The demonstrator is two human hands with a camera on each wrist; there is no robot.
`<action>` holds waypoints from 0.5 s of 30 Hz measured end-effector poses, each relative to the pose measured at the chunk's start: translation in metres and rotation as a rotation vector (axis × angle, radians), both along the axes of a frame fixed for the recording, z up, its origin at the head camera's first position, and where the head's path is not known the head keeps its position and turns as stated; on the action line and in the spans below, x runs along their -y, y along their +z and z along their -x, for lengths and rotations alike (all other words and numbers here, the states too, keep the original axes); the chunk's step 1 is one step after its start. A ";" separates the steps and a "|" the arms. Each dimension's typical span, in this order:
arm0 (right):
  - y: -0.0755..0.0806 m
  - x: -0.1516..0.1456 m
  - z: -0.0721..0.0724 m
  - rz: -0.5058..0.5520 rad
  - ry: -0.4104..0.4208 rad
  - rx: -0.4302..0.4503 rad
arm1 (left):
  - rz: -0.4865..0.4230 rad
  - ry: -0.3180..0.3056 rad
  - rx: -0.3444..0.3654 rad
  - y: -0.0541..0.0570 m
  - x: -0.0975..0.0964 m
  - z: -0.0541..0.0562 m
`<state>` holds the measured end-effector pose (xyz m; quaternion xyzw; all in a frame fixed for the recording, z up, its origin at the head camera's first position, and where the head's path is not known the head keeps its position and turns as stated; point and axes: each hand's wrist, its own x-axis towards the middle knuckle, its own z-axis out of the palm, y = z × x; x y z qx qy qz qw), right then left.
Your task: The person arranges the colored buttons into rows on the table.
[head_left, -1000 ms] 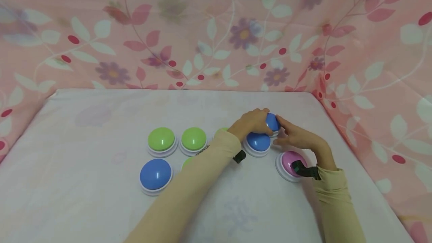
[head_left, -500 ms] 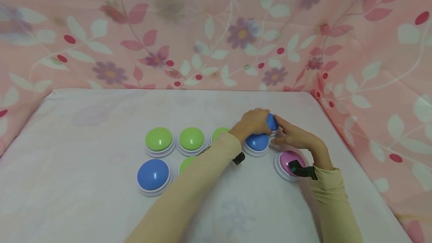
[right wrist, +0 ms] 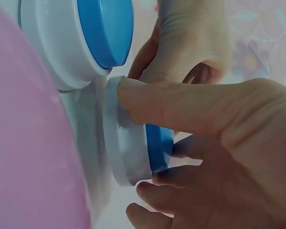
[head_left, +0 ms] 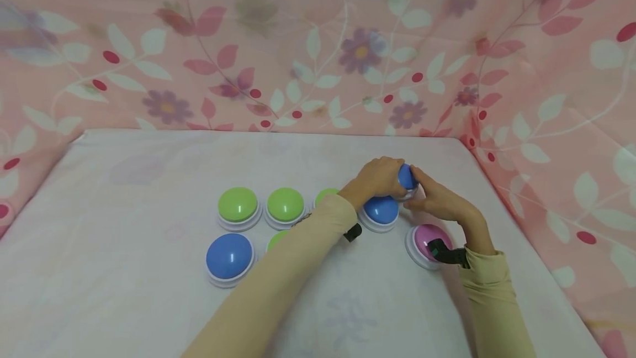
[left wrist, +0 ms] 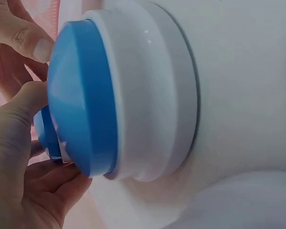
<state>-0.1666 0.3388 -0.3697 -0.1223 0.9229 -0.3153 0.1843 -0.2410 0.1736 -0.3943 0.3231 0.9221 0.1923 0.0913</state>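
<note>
Both hands are at a blue push button point(head_left: 407, 177) with a white base, at the back right of the group. My left hand point(head_left: 381, 177) holds its left side. My right hand point(head_left: 442, 198) grips it from the right; in the right wrist view the thumb point(right wrist: 152, 102) lies on the white base point(right wrist: 126, 148), with fingers at the far side. The base looks tilted and apart from the cloth. Just in front stands another blue push button point(head_left: 381, 211), large in the left wrist view, partly behind my left hand. A pink push button point(head_left: 431, 239) sits below my right wrist.
Green push buttons point(head_left: 237, 204) stand in a row to the left, some partly covered by my left sleeve point(head_left: 283, 275). A larger-looking blue push button point(head_left: 229, 257) is at front left. White cloth point(head_left: 124, 225) covers the table; floral curtains point(head_left: 298, 43) hang behind and to the right.
The held blue button has shifted slightly to the right and up, and now looks tilted. Both hands have moved a little with it. The other buttons stay in place.
</note>
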 end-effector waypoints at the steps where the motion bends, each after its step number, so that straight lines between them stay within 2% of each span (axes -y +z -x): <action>1: 0.001 0.000 0.000 0.000 0.002 -0.014 | -0.005 -0.006 -0.006 0.002 0.001 0.000; 6: 0.005 0.001 0.000 -0.021 -0.003 -0.097 | -0.037 -0.025 -0.042 0.009 0.006 -0.001; 11: 0.008 0.005 0.001 -0.037 -0.059 -0.181 | -0.095 -0.023 -0.092 0.014 0.013 0.000; 15: 0.010 0.008 0.001 -0.045 -0.091 -0.244 | -0.122 -0.038 -0.103 0.021 0.018 0.002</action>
